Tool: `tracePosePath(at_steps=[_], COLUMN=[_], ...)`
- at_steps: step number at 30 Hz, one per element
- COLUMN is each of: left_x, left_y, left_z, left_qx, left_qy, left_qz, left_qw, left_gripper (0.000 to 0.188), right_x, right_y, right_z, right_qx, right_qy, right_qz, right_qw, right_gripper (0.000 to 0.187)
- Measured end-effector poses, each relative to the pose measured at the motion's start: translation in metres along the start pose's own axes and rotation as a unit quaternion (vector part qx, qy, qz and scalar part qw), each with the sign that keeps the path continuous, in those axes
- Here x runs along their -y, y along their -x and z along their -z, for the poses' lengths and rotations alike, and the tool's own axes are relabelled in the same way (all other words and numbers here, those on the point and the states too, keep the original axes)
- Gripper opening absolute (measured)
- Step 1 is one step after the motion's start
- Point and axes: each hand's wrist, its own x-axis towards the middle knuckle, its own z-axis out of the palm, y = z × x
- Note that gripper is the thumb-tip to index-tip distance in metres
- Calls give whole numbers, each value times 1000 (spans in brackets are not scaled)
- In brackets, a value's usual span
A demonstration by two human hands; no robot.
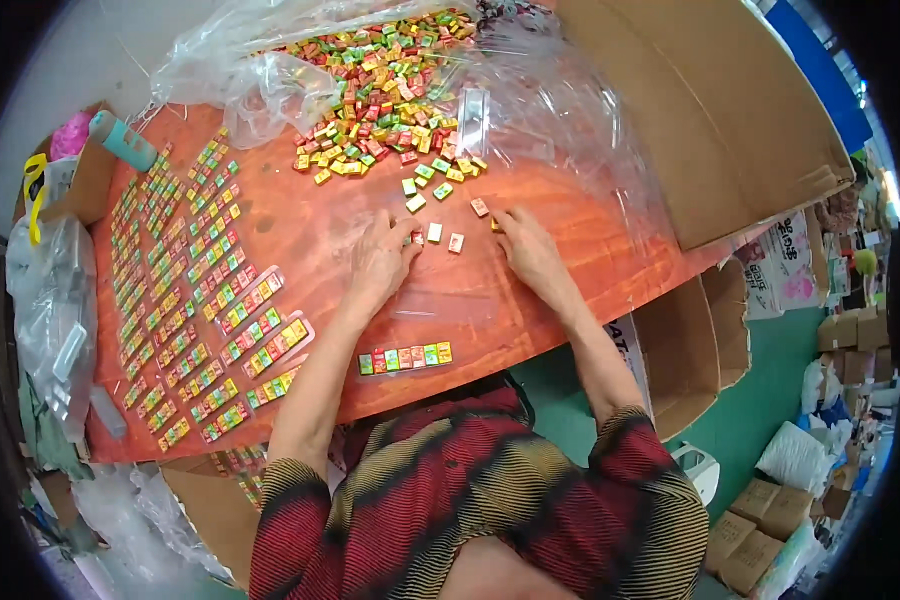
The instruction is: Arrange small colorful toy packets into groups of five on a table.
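Observation:
My left hand (380, 258) is closed, with a small red box (417, 238) between its thumb and fingertips. Across from it, the fingers of my right hand (532, 256) curl over a small yellow box (496, 225), mostly covered by the fingertips. Two more little boxes, one pale yellow-green (434, 233) and one red and white (456, 243), lie on the table between my hands. Another red one (478, 207) rests just beyond my right fingertips. Nearer to me is an unfilled clear plastic tray (442, 306). At the table's near edge sits a filled row of boxes (405, 358).
A big heap of small colourful boxes (380, 110) covers the far table, with clear plastic sheeting (560, 100) around it. Many filled rows (195, 270) stand at left, near a blue-green bottle (123, 140). A large cardboard box (700, 110) rises at right.

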Motion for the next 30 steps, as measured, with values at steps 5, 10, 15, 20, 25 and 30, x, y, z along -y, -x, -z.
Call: tracePosePath(at_steps=[5, 10, 15, 20, 25, 30], left_x=[-2, -5, -10, -5, -8, -13], left_y=[2, -2, -6, -7, 0, 4], left_z=[1, 7, 7, 2, 1, 4], left_qx=[25, 53, 77, 40, 20, 37], left_qy=[-13, -20, -41, -27, -19, -28], left_qz=[-8, -5, -19, -83, -64, -49], left_qw=[1000, 998, 996, 995, 998, 998], left_gripper=[27, 40, 48, 37, 31, 29], right_x=[12, 30, 17, 5, 14, 25], right_y=[9, 3, -19, -19, 6, 9], right_z=[-11, -15, -10, -9, -2, -13], right_qx=[30, 9, -86, 28, 38, 53], right_qy=[-22, -103, -48, 8, -61, -87], right_qz=[-10, 8, 52, 47, -3, -2], right_qw=[999, 995, 994, 998, 997, 995], right_gripper=[25, 24, 27, 30, 24, 30])
